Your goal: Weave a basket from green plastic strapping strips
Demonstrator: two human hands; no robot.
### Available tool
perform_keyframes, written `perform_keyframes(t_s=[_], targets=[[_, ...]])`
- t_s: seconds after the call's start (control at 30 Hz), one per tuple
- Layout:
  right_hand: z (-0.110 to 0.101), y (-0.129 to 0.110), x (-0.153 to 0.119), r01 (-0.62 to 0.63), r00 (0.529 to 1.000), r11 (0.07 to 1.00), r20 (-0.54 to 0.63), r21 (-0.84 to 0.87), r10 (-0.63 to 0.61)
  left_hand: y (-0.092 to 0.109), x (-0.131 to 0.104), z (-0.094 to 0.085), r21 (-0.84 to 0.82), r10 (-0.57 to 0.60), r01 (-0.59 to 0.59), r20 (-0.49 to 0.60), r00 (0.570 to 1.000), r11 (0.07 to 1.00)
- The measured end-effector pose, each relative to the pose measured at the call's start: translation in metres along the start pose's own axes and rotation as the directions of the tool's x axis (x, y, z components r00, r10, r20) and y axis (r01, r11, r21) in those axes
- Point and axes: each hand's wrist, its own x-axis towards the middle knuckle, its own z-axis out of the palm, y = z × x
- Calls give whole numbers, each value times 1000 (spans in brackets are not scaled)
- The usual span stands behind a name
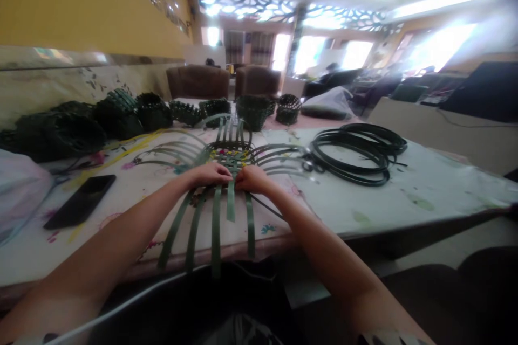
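Observation:
A half-woven basket [230,153] of dark green flat strips lies on the table in front of me, its loose strip ends fanning out to every side. Small yellow and pink bits show on its woven base. At its near edge, my left hand [212,173] pinches a green strip [230,202] with closed fingers. Close beside it, my right hand [251,179] also has its fingers closed at the weave. What exactly lies between the right fingertips is hidden. Several strip ends hang toward me over the table's front edge.
Coils of dark strip [350,156] lie to the right. Finished-looking green baskets [251,110] stand along the back, with more [73,132] at the left. A black phone [81,202] lies left on the patterned tablecloth [421,188]. A white cable [133,302] crosses my lap.

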Motion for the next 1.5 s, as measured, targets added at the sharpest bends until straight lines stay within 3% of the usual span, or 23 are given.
perform_keyframes(t_s=[0.2, 0.47, 0.6, 0.7, 0.83, 1.13, 1.23, 1.37, 1.5], targets=[[4, 7, 2, 19, 1000, 999, -7, 30, -19, 5, 18, 10, 51, -88, 85, 59, 994, 995], [8, 18, 4, 100, 995, 988, -28, 120, -97, 30, 19, 16, 258, -104, 73, 108, 989, 963], [8, 20, 3, 103, 995, 984, -3, 144, -103, 40, 12, 25, 402, -117, 91, 41, 992, 911], [7, 20, 1, 89, 996, 986, -12, 138, -88, 40, 4, 32, 478, -64, 73, -35, 997, 875], [5, 16, 0, 10, 1000, 992, -16, 124, -8, 36, -2, 41, 488, -11, 68, -119, 993, 870], [5, 18, 2, -40, 998, 980, -48, 195, 50, 32, -10, 66, 633, 126, 96, -295, 947, 768], [0, 19, -14, -41, 993, 963, -100, 265, 69, 28, -12, 69, 630, 161, 75, -309, 937, 773], [-1, 11, -58, -110, 950, 950, -250, 291, 187, 26, -12, 71, 606, 151, 83, -325, 933, 791], [20, 1, -95, -228, 951, 952, -161, 203, 262, 26, -13, 71, 572, 167, 55, -328, 930, 818]])
